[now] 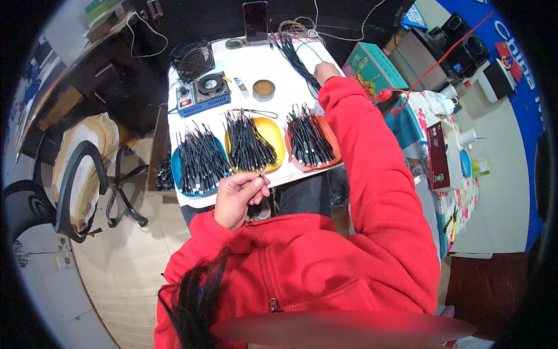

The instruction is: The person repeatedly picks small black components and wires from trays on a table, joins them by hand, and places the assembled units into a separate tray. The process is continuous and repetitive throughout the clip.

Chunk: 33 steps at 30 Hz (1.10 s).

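At the near edge of the white table, my left hand (238, 196) is closed in a pinch, with a small thin tip showing past the thumb; I cannot make out what it is. Beyond it lie three trays heaped with short black cables: a blue tray (225, 152), a yellow tray (278, 135) and an orange tray (332, 141). My right arm reaches to the far right of the table. There my right hand (325, 71) is closed beside a long bundle of black cables (297, 63), its fingertips partly hidden; a thin dark line runs toward it.
A blue soldering station (203, 99), a black fan (192, 60) and a round tin (264, 89) stand behind the trays. A phone (256, 22) is propped at the back. A green carton (375, 67) stands at the right, a black chair (81, 186) at the left.
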Motion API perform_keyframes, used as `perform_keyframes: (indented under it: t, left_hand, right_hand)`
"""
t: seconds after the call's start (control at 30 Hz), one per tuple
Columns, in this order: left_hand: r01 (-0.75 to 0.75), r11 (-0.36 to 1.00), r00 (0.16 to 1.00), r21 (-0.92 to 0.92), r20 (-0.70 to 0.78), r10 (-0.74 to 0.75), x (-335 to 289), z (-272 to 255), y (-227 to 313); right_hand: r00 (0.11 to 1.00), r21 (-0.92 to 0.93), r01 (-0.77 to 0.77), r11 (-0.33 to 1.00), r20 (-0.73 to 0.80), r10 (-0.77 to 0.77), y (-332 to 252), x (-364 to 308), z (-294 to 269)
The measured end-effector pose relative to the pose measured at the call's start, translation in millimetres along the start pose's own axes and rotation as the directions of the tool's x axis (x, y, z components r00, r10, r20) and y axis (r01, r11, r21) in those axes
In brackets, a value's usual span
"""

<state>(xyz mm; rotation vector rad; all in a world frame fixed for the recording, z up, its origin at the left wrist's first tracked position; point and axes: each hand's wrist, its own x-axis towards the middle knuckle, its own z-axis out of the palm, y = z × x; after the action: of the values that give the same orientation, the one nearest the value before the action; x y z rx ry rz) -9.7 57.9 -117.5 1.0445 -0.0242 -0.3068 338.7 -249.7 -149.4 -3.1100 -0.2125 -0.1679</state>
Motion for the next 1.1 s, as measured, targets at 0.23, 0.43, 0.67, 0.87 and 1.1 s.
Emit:
perform_keyframes:
  t: [0.23,0.43,0.67,0.87,1.1]
  left_hand:
    - [0.067,0.975,0.998,-0.213,0.021,-0.064,3,7,9]
    - [0.036,0.928,0.995,-0.37,0.099,0.001,38,34,29]
    - [-0.427,0.887,0.898,-0.173,0.03,0.438,20,33,79]
    - [-0.449,0.893,0.889,0.009,0.097,0.447,-45,39,59]
    - [-0.423,0.905,0.899,0.042,0.149,0.413,-72,43,46]
  right_hand:
    - [0.962,0.382,0.246,0.891,-0.212,-0.174,-33,-70,-108]
    - [0.937,0.816,0.347,0.463,-0.277,-0.213,-130,-291,-134]
    - [0.817,0.668,0.53,0.523,-0.235,-0.527,-176,-380,-50]
    - [0.889,0.817,0.367,0.445,-0.167,-0.426,-163,-361,-70]
    - [0.932,0.948,0.277,-0.158,-0.305,-0.195,-157,-317,-171]
